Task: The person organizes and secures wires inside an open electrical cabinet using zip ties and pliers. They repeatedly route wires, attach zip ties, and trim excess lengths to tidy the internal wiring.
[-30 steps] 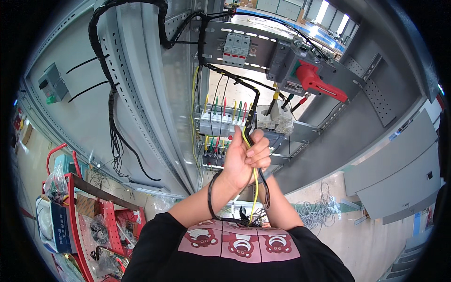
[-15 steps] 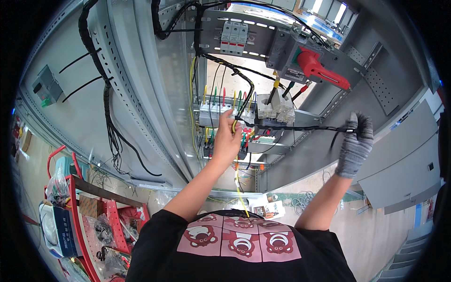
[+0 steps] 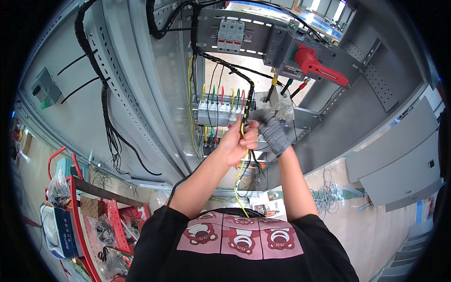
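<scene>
Black wrapping with yellow showing through it covers a wire bundle (image 3: 251, 94), which curves down into my hands inside the cabinet. My bare left hand (image 3: 238, 142) is closed around the lower part of the bundle. Close beside it on the right is my right hand (image 3: 274, 131) in a grey knitted glove, its dark fingertips smeared by motion against the bundle; what they hold cannot be made out. Below the hands hang a yellow-green wire (image 3: 241, 176) and loose black ends. A thin black strand (image 3: 181, 181) crosses over my left forearm.
Behind the hands sit a row of breakers (image 3: 216, 114) with coloured wires and a clear-covered block (image 3: 282, 105). Above are a fuse holder (image 3: 230, 35) and a red rotary handle (image 3: 319, 66). A red cart (image 3: 82, 225) stands lower left; coiled wire (image 3: 329, 195) lies on the floor.
My right hand has come left from its outstretched position to the bundle beside my left hand. The black length stretched between the hands is no longer taut. My left hand has shifted slightly down.
</scene>
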Tool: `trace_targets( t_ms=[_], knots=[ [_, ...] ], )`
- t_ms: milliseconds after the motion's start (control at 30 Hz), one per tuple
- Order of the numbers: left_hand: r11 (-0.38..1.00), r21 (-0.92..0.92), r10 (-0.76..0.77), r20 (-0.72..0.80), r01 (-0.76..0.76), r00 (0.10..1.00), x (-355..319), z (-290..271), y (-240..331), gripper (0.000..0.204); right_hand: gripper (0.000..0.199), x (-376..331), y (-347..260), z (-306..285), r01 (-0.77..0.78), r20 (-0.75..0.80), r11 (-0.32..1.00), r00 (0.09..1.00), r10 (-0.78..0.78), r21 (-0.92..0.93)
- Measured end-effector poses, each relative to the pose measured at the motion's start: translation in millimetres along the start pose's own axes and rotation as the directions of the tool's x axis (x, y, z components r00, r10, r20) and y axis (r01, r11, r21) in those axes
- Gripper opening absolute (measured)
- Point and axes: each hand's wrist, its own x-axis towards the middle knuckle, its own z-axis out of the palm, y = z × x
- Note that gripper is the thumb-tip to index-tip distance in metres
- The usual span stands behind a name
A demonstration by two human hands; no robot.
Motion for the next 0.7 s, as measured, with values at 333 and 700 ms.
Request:
trace_targets(
  t_ms=[333, 700],
  knots=[
    [0.927, 0.361, -0.069, -0.108, 0.104, 0.992, -21, 18, 13, 0.077, 0.024, -20, 120, -2, -0.104, 0.05, 0.813, 0.986, 0.162, -0.573],
    [0.331, 0.898, 0.723, -0.043, -0.291, 0.689, 8, -3, -16, 0.046, 0.012, -58, -91, 81, 0.32, 0.276, -0.055, 0.703, -0.656, -0.946]
  ],
)
